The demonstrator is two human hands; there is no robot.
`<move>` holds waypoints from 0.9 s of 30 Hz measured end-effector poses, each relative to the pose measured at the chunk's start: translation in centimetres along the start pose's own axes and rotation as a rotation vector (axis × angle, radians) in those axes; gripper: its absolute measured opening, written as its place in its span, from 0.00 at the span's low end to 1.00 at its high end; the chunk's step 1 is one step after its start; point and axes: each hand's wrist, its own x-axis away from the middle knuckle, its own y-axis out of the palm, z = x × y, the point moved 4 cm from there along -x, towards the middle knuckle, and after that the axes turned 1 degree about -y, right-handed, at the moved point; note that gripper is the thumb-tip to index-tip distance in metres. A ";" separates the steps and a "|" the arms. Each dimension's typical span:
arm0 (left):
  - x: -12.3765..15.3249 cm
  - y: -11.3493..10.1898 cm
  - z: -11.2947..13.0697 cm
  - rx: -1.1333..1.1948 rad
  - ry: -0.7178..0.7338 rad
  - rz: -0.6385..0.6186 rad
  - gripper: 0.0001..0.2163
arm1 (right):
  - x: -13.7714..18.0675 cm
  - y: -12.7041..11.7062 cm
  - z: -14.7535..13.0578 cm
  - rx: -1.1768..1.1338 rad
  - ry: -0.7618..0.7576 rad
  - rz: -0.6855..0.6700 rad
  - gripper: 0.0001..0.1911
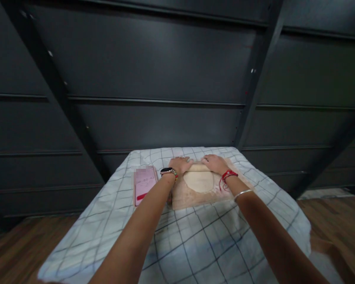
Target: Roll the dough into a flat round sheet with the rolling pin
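A pale rolling pin (198, 168) lies crosswise over a flat, roundish sheet of dough (198, 182). Under the dough is a light wooden board (182, 200) dusted with flour. My left hand (180, 163) is closed over the pin's left end, a watch and beaded bracelet at its wrist. On the right end rests my right hand (215, 162), also closed over the pin, with a red string bracelet at the wrist. The pin's handles are hidden beneath my fingers. It sits across the far part of the dough, the near part showing.
A phone (145, 183) with a lit pink screen lies left of the board. A white cloth with dark grid lines (192, 236) covers the table. Behind the table stands a dark panelled wall (159, 63). Wooden flooring (340, 217) shows at both sides.
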 end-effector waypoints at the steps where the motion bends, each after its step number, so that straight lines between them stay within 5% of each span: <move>1: -0.7 0.1 -0.2 0.005 0.000 -0.003 0.23 | -0.8 0.3 0.4 -0.002 -0.009 -0.002 0.21; 11: -5.4 0.8 -0.8 -0.037 0.095 -0.074 0.20 | -5.8 2.6 3.6 -0.094 -0.038 -0.037 0.17; 18: -4.1 0.3 -0.1 -0.032 0.181 -0.121 0.19 | -4.8 1.7 3.2 -0.137 -0.045 0.011 0.16; 27: -0.2 -0.6 0.5 -0.034 0.076 -0.083 0.23 | -1.1 1.2 1.1 -0.075 -0.128 -0.016 0.20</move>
